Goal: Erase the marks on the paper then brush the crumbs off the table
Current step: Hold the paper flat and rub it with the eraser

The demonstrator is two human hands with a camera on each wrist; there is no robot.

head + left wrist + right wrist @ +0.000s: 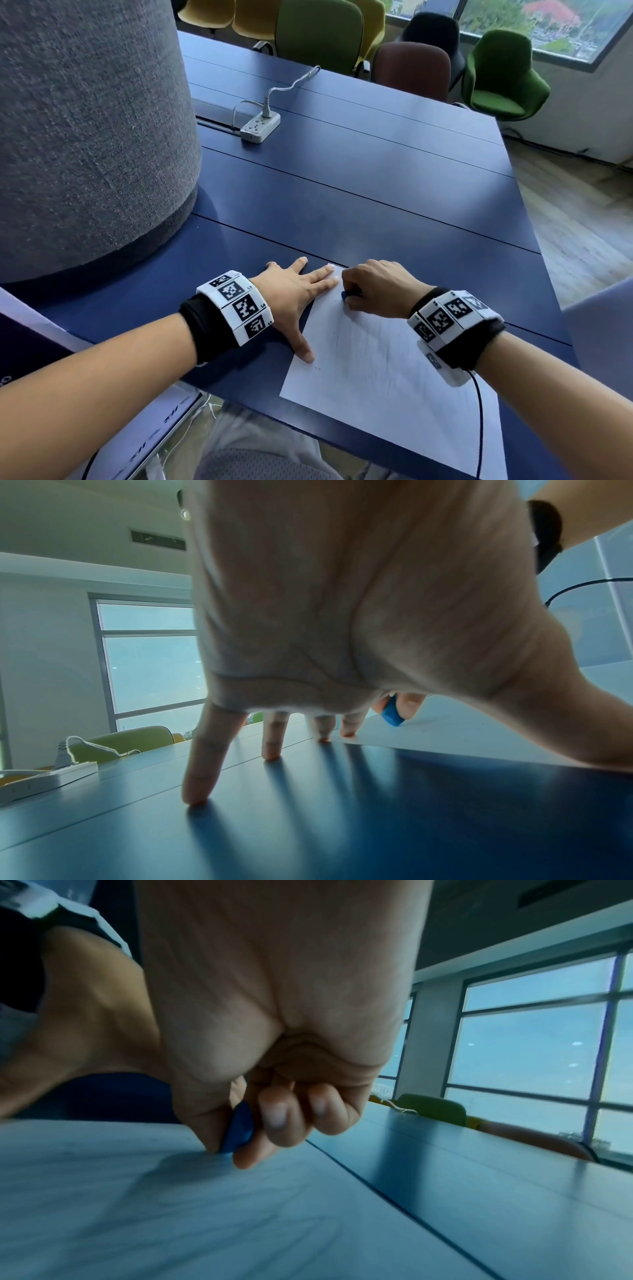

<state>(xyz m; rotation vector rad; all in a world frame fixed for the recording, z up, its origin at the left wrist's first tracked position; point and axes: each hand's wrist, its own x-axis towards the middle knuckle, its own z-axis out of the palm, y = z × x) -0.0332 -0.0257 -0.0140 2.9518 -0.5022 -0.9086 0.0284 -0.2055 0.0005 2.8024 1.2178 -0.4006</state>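
Head view: the left hand (291,291) lies spread flat, fingers and thumb pinning the paper (376,370) at its left edge on the table (394,192). The right hand (375,287) pinches an eraser (346,294) near the paper's far corner. A power strip (260,126) sits well beyond the paper.

Left wrist view: fingertips (195,796) splayed wide, touching table and paper.

Right wrist view: curled fingers (277,1118) and thumb grip the eraser (240,1129) against the paper.

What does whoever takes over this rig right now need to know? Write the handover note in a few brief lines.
Left hand: spread flat, fingers and thumb pressing the paper's left edge and far corner to the blue table.
Right hand: pinches the blue eraser, its tip on the paper near the far corner.
Done: cannot tell how much has been rubbed out.
Left: faint grey strokes still show across the sheet, plus a small mark near the left thumb. Finish erasing, then brush the crumbs off the table; none can be made out here.
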